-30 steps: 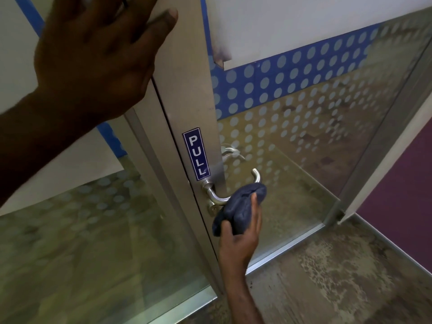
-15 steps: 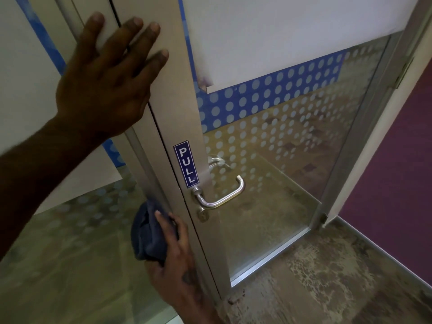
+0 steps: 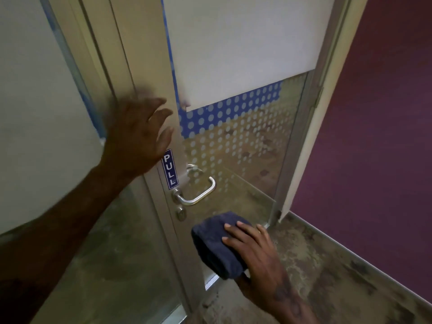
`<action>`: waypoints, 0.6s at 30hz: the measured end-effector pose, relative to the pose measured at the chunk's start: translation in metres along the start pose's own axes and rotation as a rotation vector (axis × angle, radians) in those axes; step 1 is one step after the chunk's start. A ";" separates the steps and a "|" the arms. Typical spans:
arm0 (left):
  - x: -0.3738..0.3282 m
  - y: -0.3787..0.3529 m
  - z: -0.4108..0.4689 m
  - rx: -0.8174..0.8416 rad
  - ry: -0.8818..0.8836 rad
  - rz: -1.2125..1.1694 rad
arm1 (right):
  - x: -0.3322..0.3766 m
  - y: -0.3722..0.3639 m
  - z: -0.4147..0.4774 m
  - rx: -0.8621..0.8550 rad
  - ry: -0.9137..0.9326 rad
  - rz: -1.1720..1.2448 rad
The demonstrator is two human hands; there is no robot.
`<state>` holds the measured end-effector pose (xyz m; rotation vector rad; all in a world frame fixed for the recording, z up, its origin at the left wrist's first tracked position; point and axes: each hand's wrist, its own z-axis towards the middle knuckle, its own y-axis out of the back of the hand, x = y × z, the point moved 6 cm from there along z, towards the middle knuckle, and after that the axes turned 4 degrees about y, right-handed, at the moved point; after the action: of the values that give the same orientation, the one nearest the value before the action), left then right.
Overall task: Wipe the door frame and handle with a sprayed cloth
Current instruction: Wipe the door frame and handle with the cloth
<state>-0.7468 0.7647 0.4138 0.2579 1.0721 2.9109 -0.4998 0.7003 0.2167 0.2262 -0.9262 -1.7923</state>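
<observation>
A deep purple painted wall (image 3: 378,141) meets a worn, mottled brown-grey floor (image 3: 327,284); dim, even light fills the room.

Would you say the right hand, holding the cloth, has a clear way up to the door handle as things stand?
Probably yes. The right hand holds the dark blue cloth just below the door handle, and nothing lies between them. The left hand is higher, beside the PULL sign, clear of that path.
</observation>
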 end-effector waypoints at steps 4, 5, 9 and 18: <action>-0.057 -0.047 -0.065 0.505 0.487 -0.709 | 0.008 0.036 -0.031 -0.037 0.087 -0.212; -0.077 -0.059 -0.082 0.651 0.536 -0.834 | 0.009 0.043 -0.037 -0.031 0.086 -0.255; -0.158 -0.091 -0.132 1.098 0.724 -1.250 | 0.016 0.071 -0.064 -0.009 0.027 -0.409; -0.296 -0.083 -0.176 1.550 0.587 -1.652 | 0.040 0.140 -0.145 -0.036 -0.237 -0.613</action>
<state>-0.4866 0.6901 0.1859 -0.9714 1.8558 0.4009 -0.3363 0.5762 0.2240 0.3021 -1.0631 -2.4381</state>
